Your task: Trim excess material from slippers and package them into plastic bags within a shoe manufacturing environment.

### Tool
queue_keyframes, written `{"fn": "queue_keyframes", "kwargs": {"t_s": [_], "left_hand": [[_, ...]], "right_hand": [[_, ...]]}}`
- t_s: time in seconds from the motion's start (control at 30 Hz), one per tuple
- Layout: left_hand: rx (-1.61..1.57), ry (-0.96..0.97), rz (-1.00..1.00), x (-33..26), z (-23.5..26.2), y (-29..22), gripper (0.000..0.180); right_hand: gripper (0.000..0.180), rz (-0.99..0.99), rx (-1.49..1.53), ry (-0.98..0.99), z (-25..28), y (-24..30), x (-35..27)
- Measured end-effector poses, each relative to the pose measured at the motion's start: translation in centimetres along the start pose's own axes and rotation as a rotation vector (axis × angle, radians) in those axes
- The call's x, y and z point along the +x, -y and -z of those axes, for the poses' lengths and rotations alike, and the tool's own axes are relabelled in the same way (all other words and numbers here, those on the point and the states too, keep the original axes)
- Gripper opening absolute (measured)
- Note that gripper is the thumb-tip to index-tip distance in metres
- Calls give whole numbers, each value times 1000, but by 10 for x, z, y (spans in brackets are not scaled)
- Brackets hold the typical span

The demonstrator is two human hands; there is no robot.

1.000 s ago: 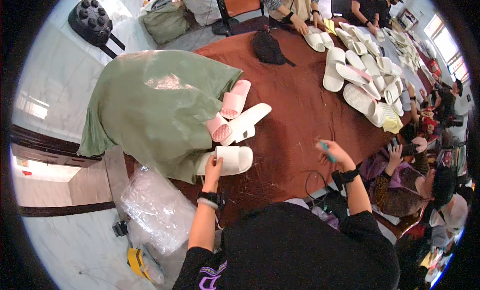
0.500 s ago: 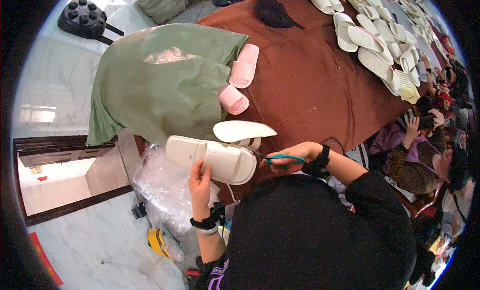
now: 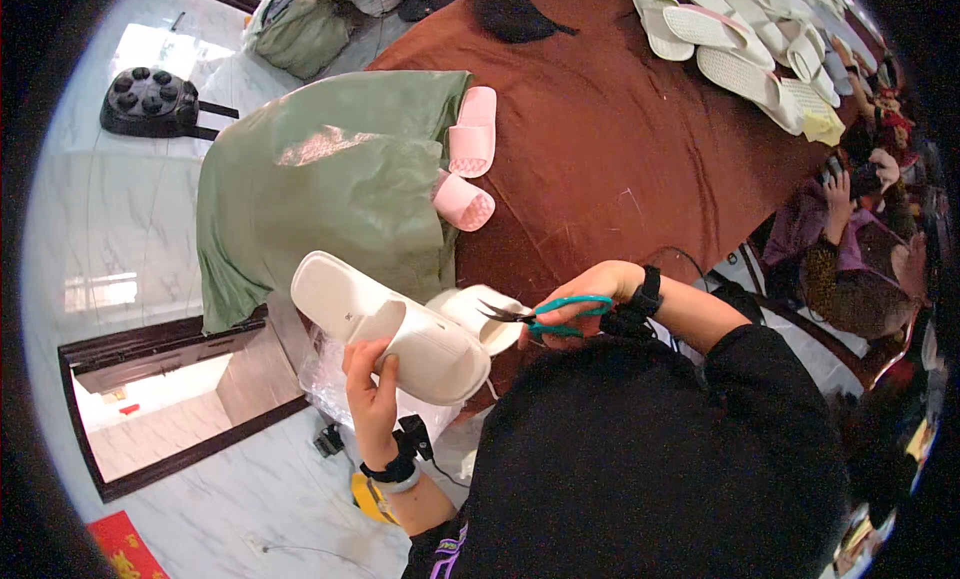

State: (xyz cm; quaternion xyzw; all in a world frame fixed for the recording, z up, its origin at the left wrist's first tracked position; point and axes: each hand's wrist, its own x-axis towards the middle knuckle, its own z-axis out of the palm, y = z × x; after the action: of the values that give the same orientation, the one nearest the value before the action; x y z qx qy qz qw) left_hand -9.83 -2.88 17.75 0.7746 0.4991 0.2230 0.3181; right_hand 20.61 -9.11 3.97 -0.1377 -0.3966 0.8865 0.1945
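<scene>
My left hand is closed on the strap side of a white slide slipper, its toe end tilted down to the right. Teal-handled scissors sit in my right hand, blades pointing left and slightly parted. Just past the held slipper lies a second white slipper, partly covered by the first one. The blade tips overlap this second slipper in the head view; whether they touch it I cannot tell. A pair of pink slippers rests farther off at the edge of a green cloth.
A brown-red cloth covers the table. Many white slippers are heaped at the far right. A black cap lies at the back. Clear plastic wrapping is at the near left. Another person sits at the right.
The held slipper has swung its heel end up and left, away from the scissors. The scissors' blades now show parted in the right hand. The whole view has shifted and turned.
</scene>
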Motion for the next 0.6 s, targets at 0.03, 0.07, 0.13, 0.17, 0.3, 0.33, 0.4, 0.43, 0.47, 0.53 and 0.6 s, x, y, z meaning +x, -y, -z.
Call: {"fn": "queue_keyframes", "kwargs": {"t_s": [0.03, 0.07, 0.13, 0.17, 0.3, 0.33, 0.4, 0.43, 0.47, 0.53, 0.6], "left_hand": [[10, 9, -2, 1, 2, -5, 17], [115, 20, -21, 0, 4, -10, 17], [242, -1, -97, 0, 5, -12, 16], [248, 3, -100, 1, 5, -15, 16], [202, -31, -124, 4, 7, -28, 16], [212, -9, -104, 3, 8, -31, 16], [220, 16, -99, 5, 9, -38, 17], [265, 57, -126, 5, 8, -40, 17], [310, 95, -152, 5, 8, -42, 17], [315, 117, -171, 2, 8, -44, 17], [277, 147, -160, 0, 7, -38, 18]], "right_hand": [[59, -21, -74, 44, 1, -1, 0], [59, -42, -150, 88, 3, -2, 1], [61, -53, -143, 97, 3, 2, -5], [64, -77, -142, 106, 4, 3, -8], [63, -207, -46, 5, 9, 0, -8], [62, -159, 51, -34, 2, 9, -6], [57, -78, 330, -66, -5, 11, 7], [57, -73, 324, -72, -1, 9, 16], [58, 6, 250, -75, 4, 9, 25], [59, 123, 186, -67, 10, 12, 42], [59, 121, 164, -169, 18, 7, 56]]}}
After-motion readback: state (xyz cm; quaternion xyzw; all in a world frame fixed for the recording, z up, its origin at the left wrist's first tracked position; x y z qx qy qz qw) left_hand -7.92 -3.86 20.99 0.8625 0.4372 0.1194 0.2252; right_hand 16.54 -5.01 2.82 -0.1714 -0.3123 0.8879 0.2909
